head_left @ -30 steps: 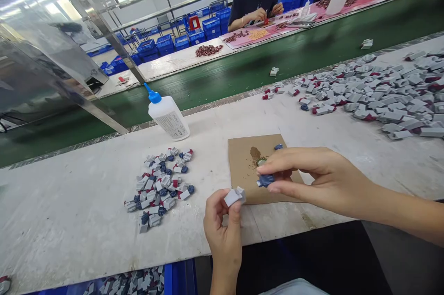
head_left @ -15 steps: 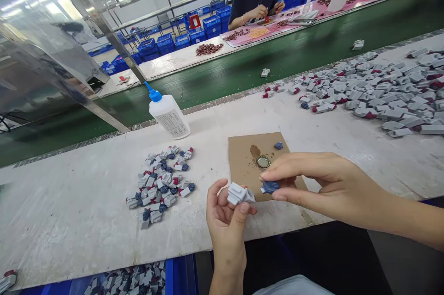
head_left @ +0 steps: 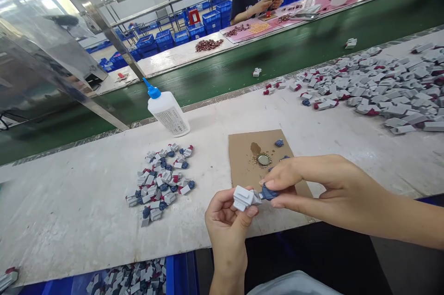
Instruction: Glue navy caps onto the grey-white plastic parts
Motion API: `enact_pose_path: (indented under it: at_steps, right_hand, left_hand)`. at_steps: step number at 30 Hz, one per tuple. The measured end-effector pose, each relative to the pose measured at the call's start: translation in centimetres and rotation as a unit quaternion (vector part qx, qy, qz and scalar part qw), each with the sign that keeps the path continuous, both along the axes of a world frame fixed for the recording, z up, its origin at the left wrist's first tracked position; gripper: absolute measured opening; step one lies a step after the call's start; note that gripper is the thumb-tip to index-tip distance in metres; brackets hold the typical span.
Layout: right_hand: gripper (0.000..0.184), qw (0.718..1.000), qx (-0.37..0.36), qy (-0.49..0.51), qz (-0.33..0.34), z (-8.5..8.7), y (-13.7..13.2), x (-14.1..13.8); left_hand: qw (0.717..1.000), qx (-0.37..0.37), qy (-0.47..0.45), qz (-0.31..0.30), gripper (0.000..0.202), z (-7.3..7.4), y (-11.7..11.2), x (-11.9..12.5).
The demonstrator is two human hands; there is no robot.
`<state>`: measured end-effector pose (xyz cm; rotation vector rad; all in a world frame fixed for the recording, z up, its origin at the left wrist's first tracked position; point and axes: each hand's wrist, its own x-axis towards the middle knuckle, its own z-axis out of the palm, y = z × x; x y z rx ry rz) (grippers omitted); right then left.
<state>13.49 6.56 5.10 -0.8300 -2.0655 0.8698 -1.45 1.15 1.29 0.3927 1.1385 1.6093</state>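
Note:
My left hand (head_left: 227, 221) pinches a light grey plastic piece (head_left: 243, 198) with a stepped, blocky shape. Between the thumb and finger of my right hand (head_left: 312, 184) is a small dark blue plastic piece (head_left: 268, 193), its pale tip touching or almost touching the grey piece; I cannot tell which. Beyond my hands lies a brown cardboard sheet (head_left: 239, 147), partly hidden by the right hand. On it are a bottle cap (head_left: 264, 159) with its rim upward, a wet brown stain and a few more blue pieces (head_left: 279, 143).
Left of the cardboard is a pile of grey, blue and red pieces (head_left: 164, 177); a white bottle with a blue nozzle (head_left: 169, 112) stands behind it. A larger heap (head_left: 381, 87) spreads at right. A green conveyor belt (head_left: 222, 66) runs behind. Below, a blue bin (head_left: 169, 276) holds more pieces.
The blue piece and the grey piece have come together, their gap closing. Loose grey pieces on the green belt have shifted left.

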Motion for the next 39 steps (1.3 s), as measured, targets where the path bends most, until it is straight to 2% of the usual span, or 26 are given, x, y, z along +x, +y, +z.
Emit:
enact_pose_path:
  at_steps: [6,10,13,18,22,24,26,27,28,29,30,32,33,34,36,37,39]
  right_hand:
    - [0.006,0.998,0.040,-0.034,0.034,0.2,0.2,0.0]
    - [0.011,0.988,0.100,-0.082,0.082,0.4,0.3,0.1]
    - [0.012,0.984,0.130,-0.092,0.079,0.1,0.3,0.1]
    - [0.006,0.991,0.106,-0.048,0.067,-0.8,-0.2,-0.1]
    - [0.014,0.991,0.098,-0.059,0.069,-1.5,-0.2,-0.7]
    - [0.016,0.988,0.089,-0.077,0.097,-2.0,0.3,-0.8]
    - [0.017,0.986,0.100,-0.089,0.101,-2.5,1.3,-0.3]
    - [0.020,0.986,0.114,-0.093,0.078,-2.9,2.1,0.3]
    - [0.024,0.986,0.128,-0.100,0.035,-3.3,3.1,1.3]
    - [0.027,0.984,0.139,-0.112,-0.028,-3.7,4.4,2.5]
    - [0.029,0.976,0.141,-0.130,-0.103,-4.2,5.7,3.9]
    - [0.033,0.940,0.123,-0.192,-0.254,-5.3,8.8,7.1]
    - [0.036,0.917,0.109,-0.224,-0.311,-5.8,10.5,8.6]
    - [0.038,0.895,0.100,-0.251,-0.355,-6.3,12.2,9.8]
    - [0.040,0.869,0.097,-0.278,-0.397,-7.0,15.5,11.2]
    - [0.039,0.866,0.102,-0.281,-0.401,-7.3,17.2,11.3]
    - [0.037,0.871,0.116,-0.275,-0.391,-7.6,20.2,10.5]
  left_hand:
    - [1.000,-0.015,0.015,-0.011,0.030,0.1,-0.1,-0.2]
    - [0.998,-0.031,0.001,-0.048,0.030,0.3,0.0,-0.6]
    - [0.997,-0.032,-0.006,-0.074,0.029,0.2,0.0,-0.8]
    - [0.992,-0.046,-0.037,-0.108,0.027,-0.2,-0.2,-0.6]
    - [0.988,-0.064,-0.047,-0.129,0.028,-0.8,-0.2,0.1]
    - [0.988,-0.068,-0.002,-0.139,0.028,-1.2,-0.2,-0.6]
    - [0.981,-0.077,0.136,-0.113,0.034,-2.0,0.0,-2.4]
    - [0.962,-0.082,0.246,-0.087,0.039,-2.4,0.1,-3.7]
    - [0.922,-0.086,0.372,-0.056,0.044,-2.8,0.2,-5.3]
    - [0.859,-0.088,0.503,-0.030,0.044,-3.3,0.3,-6.9]
    - [0.781,-0.081,0.620,-0.018,0.042,-3.7,0.5,-8.5]
    - [0.632,-0.055,0.773,0.014,0.038,-4.2,0.8,-11.0]
    - [0.578,-0.035,0.815,0.035,0.038,-4.1,1.1,-11.8]
    - [0.540,-0.014,0.840,0.057,0.038,-3.8,1.5,-12.2]
    - [0.494,0.036,0.865,0.078,0.039,-2.6,2.9,-12.0]
    - [0.485,0.067,0.869,0.077,0.039,-1.7,4.0,-11.4]
    - [0.489,0.135,0.861,0.043,0.038,0.2,7.6,-9.5]
